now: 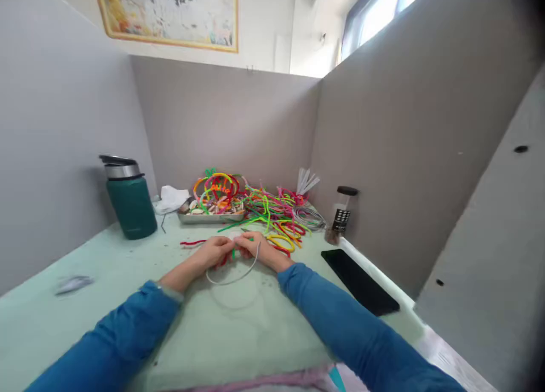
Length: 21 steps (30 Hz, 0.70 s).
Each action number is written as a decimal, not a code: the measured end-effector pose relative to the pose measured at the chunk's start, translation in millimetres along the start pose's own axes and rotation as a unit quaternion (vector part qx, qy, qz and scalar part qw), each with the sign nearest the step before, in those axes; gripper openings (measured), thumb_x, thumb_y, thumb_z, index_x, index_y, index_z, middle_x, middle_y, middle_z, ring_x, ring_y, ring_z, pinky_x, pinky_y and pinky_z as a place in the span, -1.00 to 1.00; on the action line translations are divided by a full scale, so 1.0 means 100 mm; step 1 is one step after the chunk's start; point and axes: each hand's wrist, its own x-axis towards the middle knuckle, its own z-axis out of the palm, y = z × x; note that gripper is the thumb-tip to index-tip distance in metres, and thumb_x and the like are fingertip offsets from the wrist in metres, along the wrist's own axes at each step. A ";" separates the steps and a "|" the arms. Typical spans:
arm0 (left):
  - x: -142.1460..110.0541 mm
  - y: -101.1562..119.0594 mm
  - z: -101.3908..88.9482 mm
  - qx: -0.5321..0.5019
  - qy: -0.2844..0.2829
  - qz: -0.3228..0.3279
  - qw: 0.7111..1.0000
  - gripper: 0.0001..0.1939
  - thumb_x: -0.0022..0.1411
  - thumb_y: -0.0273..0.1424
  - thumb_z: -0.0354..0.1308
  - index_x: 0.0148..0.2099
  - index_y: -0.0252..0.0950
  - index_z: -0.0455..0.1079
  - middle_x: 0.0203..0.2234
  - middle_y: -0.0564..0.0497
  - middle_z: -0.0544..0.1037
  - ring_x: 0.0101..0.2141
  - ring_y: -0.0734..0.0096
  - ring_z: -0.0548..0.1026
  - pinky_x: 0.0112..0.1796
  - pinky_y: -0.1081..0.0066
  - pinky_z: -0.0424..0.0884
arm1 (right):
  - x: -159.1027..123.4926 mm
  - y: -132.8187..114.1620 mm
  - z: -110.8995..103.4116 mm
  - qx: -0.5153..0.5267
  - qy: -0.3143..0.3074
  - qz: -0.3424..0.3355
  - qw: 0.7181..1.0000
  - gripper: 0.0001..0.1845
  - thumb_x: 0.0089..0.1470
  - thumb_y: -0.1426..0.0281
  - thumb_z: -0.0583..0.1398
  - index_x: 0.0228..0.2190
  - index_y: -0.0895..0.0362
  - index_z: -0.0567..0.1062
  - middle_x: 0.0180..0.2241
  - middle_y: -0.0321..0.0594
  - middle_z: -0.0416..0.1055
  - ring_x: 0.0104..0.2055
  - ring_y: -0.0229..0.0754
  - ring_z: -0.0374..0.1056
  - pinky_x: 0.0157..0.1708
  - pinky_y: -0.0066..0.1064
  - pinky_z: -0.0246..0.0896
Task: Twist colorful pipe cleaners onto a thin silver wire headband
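Observation:
My left hand (214, 251) and my right hand (259, 248) meet over the middle of the table, fingertips pinched close together. A thin pale-grey headband (232, 282) curves down below them, its right end rising to my right fingers. From behind my left hand a red pipe cleaner (192, 243) sticks out to the left. Between the hands a short green pipe cleaner (233, 254) hangs at the headband. Exactly how the pieces join is hidden by my fingers.
Behind my hands, a metal tray (212, 218) holds finished-looking colourful hoops and small pieces. Heaped pipe cleaners (268, 207) and grey headbands (309, 217) lie right of it. A green bottle (131, 205) stands left; a clear bottle (342, 213) and black phone-like slab (360, 281) are right.

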 end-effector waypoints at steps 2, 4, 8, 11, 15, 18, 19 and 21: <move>0.01 0.01 0.00 -0.006 -0.005 -0.006 1.000 -0.64 0.01 -0.09 0.02 -0.52 -0.30 0.15 -0.88 0.22 0.15 -0.83 0.64 0.07 -0.77 0.57 -0.03 | 0.00 -0.01 0.00 -0.001 0.000 0.007 1.000 -0.64 0.02 0.19 0.08 -0.61 0.21 0.34 -0.71 -0.37 0.20 -0.66 -0.40 0.10 -0.66 -0.57 -0.02; 0.01 0.02 0.00 -0.010 -0.009 -0.007 1.000 -0.64 0.01 -0.09 0.02 -0.52 -0.30 0.15 -0.88 0.22 0.15 -0.84 0.64 0.06 -0.77 0.56 -0.03 | -0.01 -0.02 0.00 0.002 -0.002 0.011 1.000 -0.64 0.02 0.19 0.08 -0.60 0.21 0.35 -0.71 -0.37 0.20 -0.66 -0.40 0.10 -0.66 -0.57 -0.01; 0.00 0.01 -0.01 -0.015 -0.009 0.005 1.000 -0.66 0.05 -0.12 0.00 -0.52 -0.30 0.15 -0.88 0.21 0.14 -0.83 0.64 0.07 -0.76 0.57 0.00 | -0.02 -0.05 0.00 0.019 -0.009 0.014 1.000 -0.65 0.02 0.19 0.09 -0.59 0.21 0.36 -0.71 -0.36 0.21 -0.65 -0.39 0.12 -0.65 -0.56 0.02; -0.02 0.02 -0.01 -0.012 -0.011 0.014 1.000 -0.68 0.07 -0.15 0.00 -0.51 -0.30 0.16 -0.87 0.21 0.16 -0.82 0.63 0.10 -0.74 0.57 0.04 | -0.03 -0.08 0.00 0.036 -0.008 0.021 0.999 -0.66 0.01 0.19 0.10 -0.58 0.21 0.37 -0.70 -0.35 0.22 -0.65 -0.39 0.14 -0.64 -0.56 0.04; -0.03 0.04 -0.02 -0.006 -0.014 0.015 1.000 -0.72 0.05 -0.19 0.02 -0.46 -0.32 0.19 -0.85 0.20 0.19 -0.80 0.64 0.10 -0.74 0.57 0.04 | -0.05 -0.14 -0.01 0.035 -0.006 0.031 0.999 -0.65 -0.01 0.19 0.11 -0.62 0.22 0.35 -0.72 -0.35 0.21 -0.66 -0.39 0.13 -0.66 -0.57 0.02; -0.03 0.04 -0.02 -0.006 -0.023 0.020 1.000 -0.81 0.00 -0.30 0.06 -0.40 -0.33 0.21 -0.83 0.22 0.19 -0.80 0.64 0.10 -0.74 0.58 0.06 | -0.05 -0.15 0.00 0.038 -0.001 0.047 0.998 -0.65 -0.01 0.19 0.12 -0.61 0.22 0.36 -0.72 -0.35 0.21 -0.67 -0.40 0.13 -0.68 -0.57 0.00; -0.03 0.04 -0.02 -0.006 -0.026 0.024 0.999 -0.84 -0.02 -0.35 0.06 -0.38 -0.33 0.22 -0.83 0.22 0.19 -0.80 0.64 0.10 -0.74 0.59 0.07 | -0.04 -0.15 0.00 0.041 0.000 0.051 0.998 -0.65 -0.01 0.19 0.12 -0.60 0.22 0.37 -0.72 -0.35 0.22 -0.67 -0.40 0.13 -0.67 -0.57 0.00; -0.04 0.04 -0.02 -0.001 -0.025 0.030 0.999 -0.86 -0.06 -0.42 0.05 -0.36 -0.34 0.22 -0.81 0.22 0.21 -0.79 0.65 0.11 -0.74 0.59 0.09 | -0.03 -0.13 0.00 0.044 0.001 0.054 0.998 -0.65 -0.02 0.18 0.12 -0.59 0.22 0.38 -0.71 -0.34 0.23 -0.67 -0.39 0.14 -0.67 -0.56 0.01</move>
